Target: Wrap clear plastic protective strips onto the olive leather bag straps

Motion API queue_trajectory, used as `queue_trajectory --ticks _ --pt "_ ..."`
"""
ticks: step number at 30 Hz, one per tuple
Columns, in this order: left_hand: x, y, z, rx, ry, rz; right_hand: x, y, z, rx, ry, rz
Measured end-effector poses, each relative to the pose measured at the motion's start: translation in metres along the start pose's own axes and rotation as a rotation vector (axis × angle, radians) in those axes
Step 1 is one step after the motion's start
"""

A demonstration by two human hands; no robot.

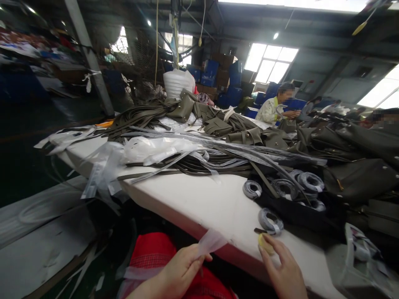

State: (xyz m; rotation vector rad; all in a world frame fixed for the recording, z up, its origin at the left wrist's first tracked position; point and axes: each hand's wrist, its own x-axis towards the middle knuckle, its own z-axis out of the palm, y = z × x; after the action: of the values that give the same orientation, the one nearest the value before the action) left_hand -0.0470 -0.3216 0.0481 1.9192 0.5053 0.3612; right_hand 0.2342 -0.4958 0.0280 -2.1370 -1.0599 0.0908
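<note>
Both hands stand apart near the table's edge. The left hand (183, 265) closes around a sleeve (212, 241) of thin, milky plastic, its flat end standing out past the fingers above the red cloth (156, 249) of the lap. The right hand (276, 259) pinches a small yellow piece (264, 245), rounded and perhaps a tape roll, just beside the nearest coil (264, 215) on the table (187, 195).

As for progress, that coil and several other coils (247, 190) behind it look finished: tight rings, greyish under a plastic film, each white patch seemingly a band. Much appears left, since long straps (137, 120) lie loose in a thick, curving heap, dark olive and leather-like, with more plastic (156, 149) crumpled glossy and translucent over them. The sleeve in hand seems empty, though blur makes this uncertain.

Olive bags (363, 178), smooth and slumped, with small metal studs, crowd the right side. At the lower right is a rigid grey holder (339, 265), its contents too blurred to tell.
</note>
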Motion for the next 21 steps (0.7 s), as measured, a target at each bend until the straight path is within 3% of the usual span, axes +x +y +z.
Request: queue_trajectory --ticks 3,6,10,16,21 --pt "-0.001 0.004 0.001 0.007 -0.006 -0.002 -0.001 -0.057 0.009 0.439 -0.374 0.106" --pt "-0.003 0.004 0.002 0.031 -0.001 0.026 -0.003 -0.097 0.029 0.695 -0.535 0.094" --pt "-0.010 0.003 -0.004 0.100 0.018 0.097 -0.002 -0.123 0.047 0.663 -0.499 0.070" --pt "-0.014 0.011 -0.029 0.060 0.020 0.116 -0.003 -0.146 0.040 0.479 -0.548 -0.272" --pt "0.001 0.021 -0.033 0.025 -0.111 0.173 -0.007 -0.143 0.043 0.451 -0.503 -0.270"
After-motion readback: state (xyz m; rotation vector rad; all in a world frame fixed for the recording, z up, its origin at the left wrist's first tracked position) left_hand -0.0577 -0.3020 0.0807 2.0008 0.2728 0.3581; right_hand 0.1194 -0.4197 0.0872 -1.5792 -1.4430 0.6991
